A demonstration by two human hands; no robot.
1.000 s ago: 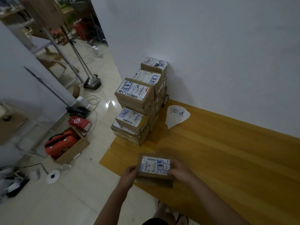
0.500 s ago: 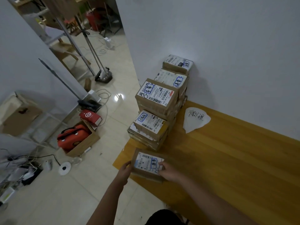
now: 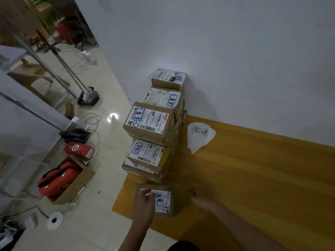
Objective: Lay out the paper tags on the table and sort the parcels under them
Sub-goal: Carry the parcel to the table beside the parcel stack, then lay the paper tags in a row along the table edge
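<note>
A small brown parcel [image 3: 164, 200] with a white label and blue handwriting lies on the near left corner of the yellow wooden table [image 3: 253, 178]. My left hand [image 3: 143, 205] rests on top of it, fingers laid over the label's left half. My right hand [image 3: 201, 201] is just to the right of the parcel, fingers loose; whether it touches the box is blurred. Behind, several labelled parcels [image 3: 150, 122] are stacked along the table's left edge up to the wall. A white paper tag [image 3: 200, 135] with handwriting lies to the right of the stack.
The white wall [image 3: 235, 60] borders the table's far side. On the tiled floor to the left stand a cardboard box holding a red bag [image 3: 59, 178], a red packet [image 3: 78, 149], cables and a stand's base [image 3: 88, 99].
The parcel went from held by both hands at its sides to lying on the table corner. My left hand moved onto its top and my right hand drew off to the right.
</note>
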